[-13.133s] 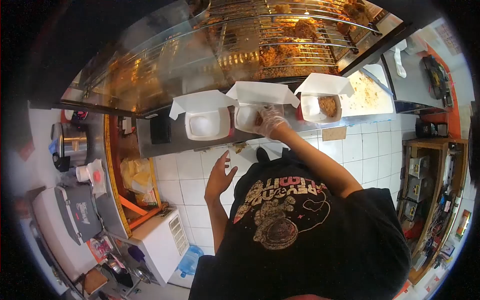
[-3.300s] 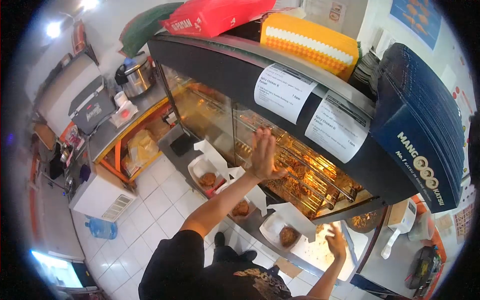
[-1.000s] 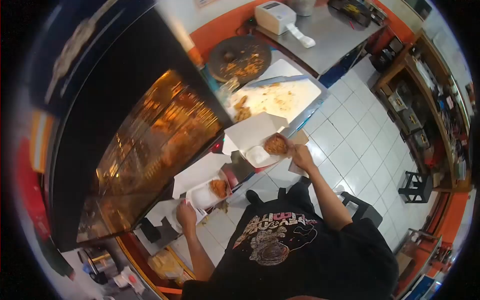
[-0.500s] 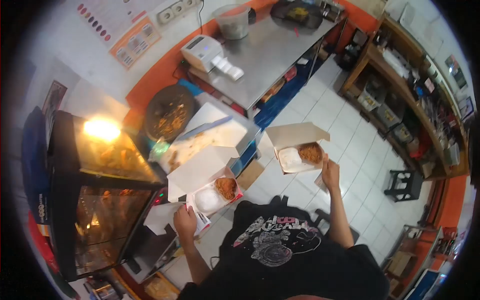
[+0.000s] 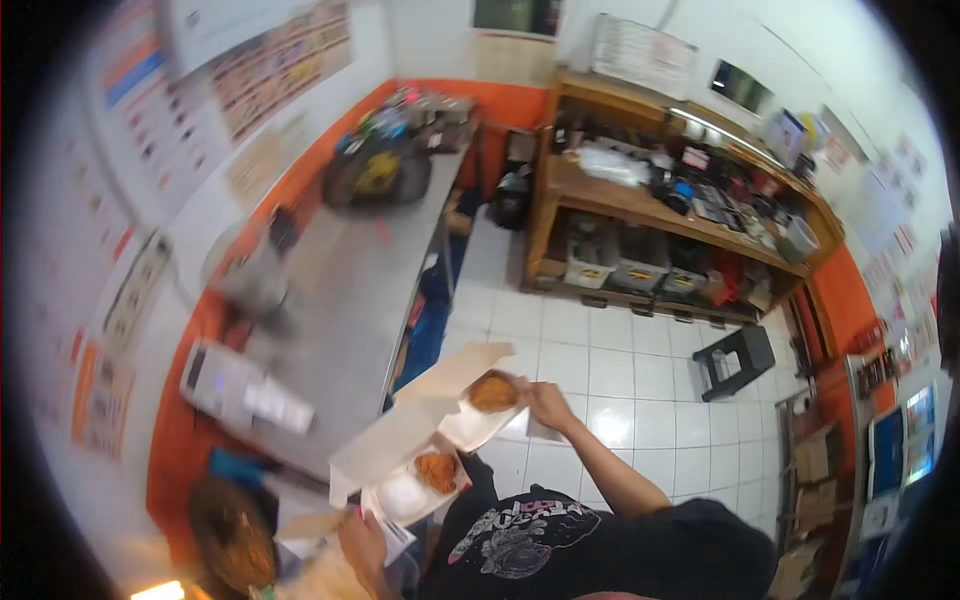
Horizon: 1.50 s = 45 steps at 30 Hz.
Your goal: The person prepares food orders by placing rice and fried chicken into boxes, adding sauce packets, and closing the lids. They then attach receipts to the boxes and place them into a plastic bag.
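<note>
My left hand (image 5: pixel 362 540) grips the near edge of an open paper takeaway box (image 5: pixel 375 450). In it lie a white mound of rice (image 5: pixel 402 497) and a browned piece of fried chicken (image 5: pixel 437 470). A second open takeaway box (image 5: pixel 455 370) is held by its right edge in my right hand (image 5: pixel 548 405). Another piece of fried chicken (image 5: pixel 493 393) sits in that one; the first box's raised lid covers part of it. Both lids stand up, and the boxes overlap in view. White paper also shows beside my left hand.
To the left runs a metal table (image 5: pixel 340 290) with a label printer (image 5: pixel 240 390) and a black tray (image 5: pixel 377 180). A dark bowl (image 5: pixel 235 535) is at lower left. Ahead stands a wooden shelf (image 5: pixel 640 205) with bins; a black stool (image 5: pixel 735 362) is on the tiled floor (image 5: pixel 610 350).
My view has swung right, toward the wooden shelf, and the lit food cabinet has mostly left the frame. The two boxes, still held, now appear closer together.
</note>
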Tool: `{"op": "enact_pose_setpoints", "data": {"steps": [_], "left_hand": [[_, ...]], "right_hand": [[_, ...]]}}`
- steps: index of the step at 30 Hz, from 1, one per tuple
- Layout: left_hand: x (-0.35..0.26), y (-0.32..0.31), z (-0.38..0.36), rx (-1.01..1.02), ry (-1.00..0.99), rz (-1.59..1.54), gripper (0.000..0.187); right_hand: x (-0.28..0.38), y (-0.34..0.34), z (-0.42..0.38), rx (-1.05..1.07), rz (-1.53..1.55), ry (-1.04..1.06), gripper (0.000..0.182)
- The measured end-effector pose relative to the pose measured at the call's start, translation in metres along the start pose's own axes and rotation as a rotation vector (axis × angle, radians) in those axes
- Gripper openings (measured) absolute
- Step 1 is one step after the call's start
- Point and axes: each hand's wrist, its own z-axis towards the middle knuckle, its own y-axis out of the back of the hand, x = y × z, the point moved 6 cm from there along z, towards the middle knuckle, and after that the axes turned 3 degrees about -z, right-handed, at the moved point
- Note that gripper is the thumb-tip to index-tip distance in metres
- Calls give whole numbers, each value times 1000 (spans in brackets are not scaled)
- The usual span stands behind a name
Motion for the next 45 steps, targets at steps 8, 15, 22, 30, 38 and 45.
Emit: {"op": "enact_pose_setpoints", "data": {"steps": [8,15,22,30,38,45], "left_hand": [[-38,-24,150,73,22,20,23],[-72,-31,212,-18,351,71,27],[-54,-89,301,-90,564,154,28],[-41,-117,413,-122,760,173,31],[-40,-136,464,-244,833,-87,37],[-163,-163,513,-183,179,-156,17]], "right_hand": [[35,-52,228,111,-50,34,54],[69,-138,380,163,22,2,54],[52,-219,513,234,-79,249,44],[37,-195,643,339,-216,318,47],[49,-166,660,562,-71,321,38],[53,-176,598,750,585,43,19]]}}
